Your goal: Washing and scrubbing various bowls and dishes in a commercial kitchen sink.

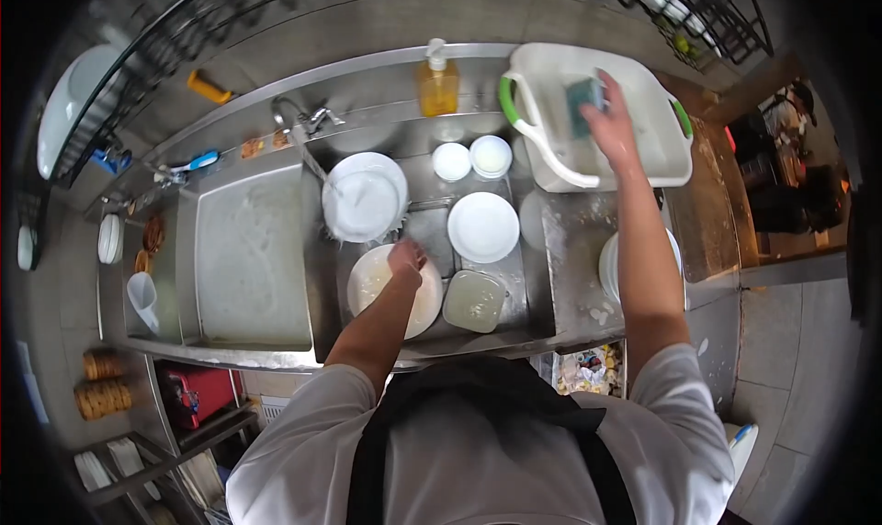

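My right hand [610, 125] holds a green scouring sponge [582, 105] inside a white plastic basin [641, 149] with green handle grips; hand and sponge are slightly blurred. Over a white bowl [362, 284] with cloudy liquid hangs my left hand [408, 258], fingers curled downward. Whether it grips anything is hidden. Behind that bowl, tap water runs into white stacked dishes [365, 198], splashing at their rim. A white round plate [484, 227] and a squarish dish of cloudy liquid [474, 302] sit to the right in the sink. Two small white bowls [452, 162] stand behind the plate.
A metal faucet [310, 122] and an amber pump bottle [438, 87] stand along the back ledge. Left is a second basin full of cloudy water [251, 263]. A black wire rack [207, 15] hangs overhead. Beneath the right counter is a container of food scraps [589, 370].
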The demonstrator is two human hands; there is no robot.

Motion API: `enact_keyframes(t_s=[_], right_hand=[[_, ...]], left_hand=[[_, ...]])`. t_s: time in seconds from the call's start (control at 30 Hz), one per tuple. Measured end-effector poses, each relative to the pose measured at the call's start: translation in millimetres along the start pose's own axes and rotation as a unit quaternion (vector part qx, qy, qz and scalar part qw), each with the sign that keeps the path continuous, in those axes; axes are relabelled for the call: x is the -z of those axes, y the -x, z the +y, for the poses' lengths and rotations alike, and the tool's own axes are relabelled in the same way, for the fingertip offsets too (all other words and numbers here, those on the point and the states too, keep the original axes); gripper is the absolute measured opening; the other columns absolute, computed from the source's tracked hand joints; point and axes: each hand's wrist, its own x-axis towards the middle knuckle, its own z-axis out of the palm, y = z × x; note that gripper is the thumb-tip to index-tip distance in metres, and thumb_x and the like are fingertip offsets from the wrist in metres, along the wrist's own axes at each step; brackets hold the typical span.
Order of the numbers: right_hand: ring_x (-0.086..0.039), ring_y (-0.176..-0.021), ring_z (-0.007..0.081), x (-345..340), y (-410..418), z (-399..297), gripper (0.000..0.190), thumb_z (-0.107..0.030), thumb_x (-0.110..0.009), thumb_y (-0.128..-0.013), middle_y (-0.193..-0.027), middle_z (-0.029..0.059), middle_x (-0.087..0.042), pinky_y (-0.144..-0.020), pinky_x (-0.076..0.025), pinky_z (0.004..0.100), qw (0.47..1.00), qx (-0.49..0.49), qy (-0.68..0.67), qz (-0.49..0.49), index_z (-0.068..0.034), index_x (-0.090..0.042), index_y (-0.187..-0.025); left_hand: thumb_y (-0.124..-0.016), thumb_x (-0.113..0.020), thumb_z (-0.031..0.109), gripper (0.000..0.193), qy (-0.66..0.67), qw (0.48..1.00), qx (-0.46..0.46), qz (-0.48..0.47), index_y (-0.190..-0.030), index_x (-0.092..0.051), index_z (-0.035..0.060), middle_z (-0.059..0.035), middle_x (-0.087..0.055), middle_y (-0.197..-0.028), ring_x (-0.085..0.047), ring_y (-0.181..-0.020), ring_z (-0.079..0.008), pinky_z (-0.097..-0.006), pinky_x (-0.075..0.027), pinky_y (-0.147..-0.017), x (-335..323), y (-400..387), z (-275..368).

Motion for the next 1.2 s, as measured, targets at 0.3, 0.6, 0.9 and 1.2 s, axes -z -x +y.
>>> enact_keyframes(t_s=[0.3,0.6,0.9,1.2], right_hand=[[-0.065,-0.119,0.0395,-6,-15,87,0.071,-0.002,-0.069,-0.079,-0.127,0.0232,-0.068,-0.104,-0.051,0.0432,0.919,0.005,0.294,-0.262,-0.012,-0.053,-0.148],[-0.064,-0.125,0.0380,-32,-17,100,0.077,-0.023,-0.075,-0.078,-0.136,0.0258,-0.064,-0.105,-0.050,0.0439,0.852,-0.098,0.358,-0.368,-0.005,-0.053,-0.150],[-0.063,-0.125,0.0406,-16,-37,70,0.068,-0.030,-0.072,-0.082,-0.135,0.0278,-0.064,-0.105,-0.050,0.0433,0.903,-0.113,0.347,-0.229,-0.001,-0.057,-0.141],[-0.072,-0.108,0.0349,-80,144,-19,0.045,-0.014,-0.077,-0.082,-0.116,0.0185,-0.073,-0.094,-0.056,0.0411,0.960,0.091,0.051,-0.260,-0.009,-0.067,-0.125]], left_hand=[[-0.088,-0.067,0.034,0.037,-0.544,0.819,-0.182,-0.010,-0.114,-0.068,0.0086,-0.0219,-0.076,-0.103,-0.074,-0.095,-0.0421,-0.0485,-0.059,-0.084,-116,2,-69],[-0.076,-0.079,0.041,0.055,-0.543,0.837,0.026,0.062,-0.122,-0.070,0.0136,-0.0217,-0.062,-0.132,-0.060,-0.124,-0.0367,-0.0488,-0.051,-0.100,-130,-1,-33],[-0.085,-0.072,0.023,0.033,-0.487,0.720,-0.484,0.098,-0.110,-0.064,0.0033,-0.0270,-0.048,-0.145,-0.050,-0.132,-0.0408,-0.0539,-0.043,-0.106,-147,66,-61],[-0.085,-0.056,-0.007,0.059,0.127,0.915,0.099,-0.371,-0.143,-0.046,-0.0019,-0.0212,-0.060,-0.135,-0.064,-0.120,-0.0350,-0.0500,-0.056,-0.099,-46,85,-7]])
